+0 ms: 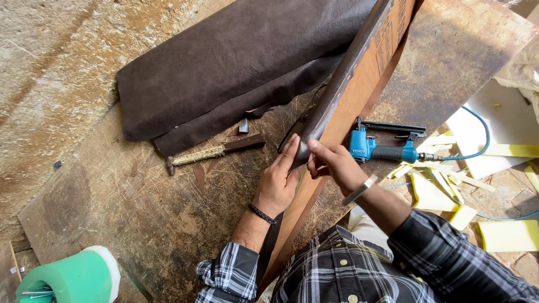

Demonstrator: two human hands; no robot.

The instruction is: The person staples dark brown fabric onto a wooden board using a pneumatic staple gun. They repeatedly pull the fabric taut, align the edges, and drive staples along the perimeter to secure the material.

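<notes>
A plywood panel (359, 92) stands on edge across the worn wooden board (140, 196), its rim wrapped in dark brown leather-like cover (328, 106). My left hand (278, 182) presses the cover's end against the panel's near side, fingers spread. My right hand (334, 163) pinches the same cover edge from the other side, with a metal bracelet on its wrist. A blue pneumatic stapler (382, 148) lies on the board just right of the panel, untouched.
A folded piece of dark brown leather (224, 67) lies at the back. A hammer with a rope-wrapped handle (210, 152) rests left of my hands. Yellow foam scraps (449, 191) and a blue air hose (477, 140) lie at right. A green roll (70, 280) sits bottom left.
</notes>
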